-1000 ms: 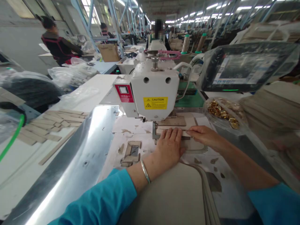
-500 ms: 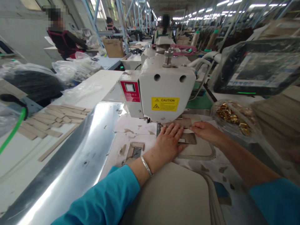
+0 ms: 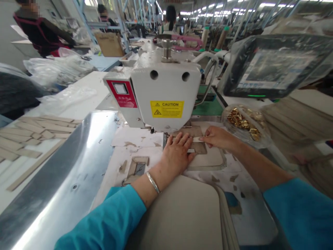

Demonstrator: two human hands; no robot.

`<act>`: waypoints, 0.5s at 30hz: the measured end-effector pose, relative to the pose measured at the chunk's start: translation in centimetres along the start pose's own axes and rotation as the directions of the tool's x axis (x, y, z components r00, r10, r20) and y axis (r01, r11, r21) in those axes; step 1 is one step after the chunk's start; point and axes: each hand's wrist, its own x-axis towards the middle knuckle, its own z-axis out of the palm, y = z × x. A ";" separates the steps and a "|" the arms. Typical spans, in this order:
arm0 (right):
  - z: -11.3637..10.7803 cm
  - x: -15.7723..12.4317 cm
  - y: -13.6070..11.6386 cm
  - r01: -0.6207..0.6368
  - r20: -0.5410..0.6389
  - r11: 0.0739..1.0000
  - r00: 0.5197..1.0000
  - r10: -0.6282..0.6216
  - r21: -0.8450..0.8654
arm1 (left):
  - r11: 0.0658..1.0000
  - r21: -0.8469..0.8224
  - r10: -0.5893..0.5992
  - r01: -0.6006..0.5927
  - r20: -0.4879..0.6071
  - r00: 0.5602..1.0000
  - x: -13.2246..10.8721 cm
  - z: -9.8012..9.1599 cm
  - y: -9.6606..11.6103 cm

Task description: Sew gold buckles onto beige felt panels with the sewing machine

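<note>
**Two hands (image 3: pixel 177 152) at a pale strip (image 3: pixel 196 139) on a beige panel (image 3: pixel 205 160), just before the sewing machine head (image 3: pixel 166 93).**
Nearest lies a large rounded beige panel (image 3: pixel 177 215), below the wrists. The left hand is spread flat, pressing on the beige panel; the right hand (image 3: pixel 218 137) has its fingers extended to the strip's end, grip not confirmable. The strip lies between the hands, beside the machine's presser area. To the right sit a clear bag of gold metal fittings (image 3: pixel 243 121) and a stack of beige panels (image 3: pixel 293 128). Farther back stands a plastic-wrapped monitor (image 3: pixel 275 66).
</note>
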 end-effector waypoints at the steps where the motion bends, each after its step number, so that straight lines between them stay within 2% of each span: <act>1: -0.1 0.0 -0.1 -0.011 0.011 1.000 1.000 0.011 -0.022 | 1.000 0.000 -0.008 0.008 -0.002 1.000 0.0 0.0 0.1; 10: -1.2 -0.8 -1.3 -0.009 -0.026 0.985 1.000 0.004 -0.173 | 0.998 0.042 0.051 -0.049 -0.044 0.998 -0.3 0.7 0.2; 13: -1.6 -1.1 -2.2 0.006 0.053 0.995 0.999 0.000 -0.102 | 0.997 0.054 0.053 -0.050 -0.042 0.998 -0.6 0.7 0.2; 15: -1.9 -1.5 -3.2 0.020 0.120 1.000 0.993 -0.021 0.011 | 0.995 0.070 0.072 -0.069 -0.054 0.996 -0.8 0.7 0.3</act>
